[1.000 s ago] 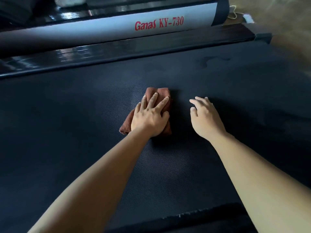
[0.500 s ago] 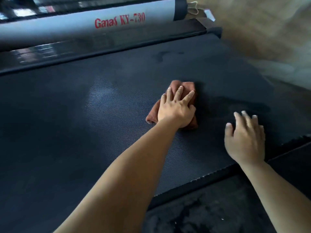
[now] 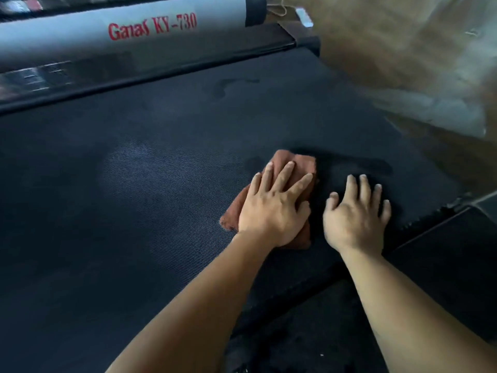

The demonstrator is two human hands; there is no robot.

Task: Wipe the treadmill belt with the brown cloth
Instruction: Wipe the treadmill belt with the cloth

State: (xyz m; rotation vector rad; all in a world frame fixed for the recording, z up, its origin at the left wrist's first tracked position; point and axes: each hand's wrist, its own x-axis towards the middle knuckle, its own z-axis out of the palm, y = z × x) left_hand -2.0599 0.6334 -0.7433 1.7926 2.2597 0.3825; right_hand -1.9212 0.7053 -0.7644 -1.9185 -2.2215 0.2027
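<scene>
The black ribbed treadmill belt (image 3: 150,189) fills most of the head view. A folded brown cloth (image 3: 304,165) lies on it right of centre. My left hand (image 3: 274,205) presses flat on the cloth with fingers spread, covering its middle; the cloth's far end and left corner stick out. My right hand (image 3: 355,216) rests palm down on the bare belt just right of the cloth, fingers apart, holding nothing. A paler patch (image 3: 166,170) shows on the belt left of the cloth.
A grey side rail (image 3: 150,25) with red lettering "Ganas KY-730" runs along the far edge, with a glossy black strip (image 3: 161,65) below it. The belt's end and black frame (image 3: 441,254) lie to the right. Tan floor (image 3: 403,63) lies beyond.
My left hand has slid the cloth to the right along the belt. My right hand has moved in close beside the cloth. The view has shifted toward the belt's right end.
</scene>
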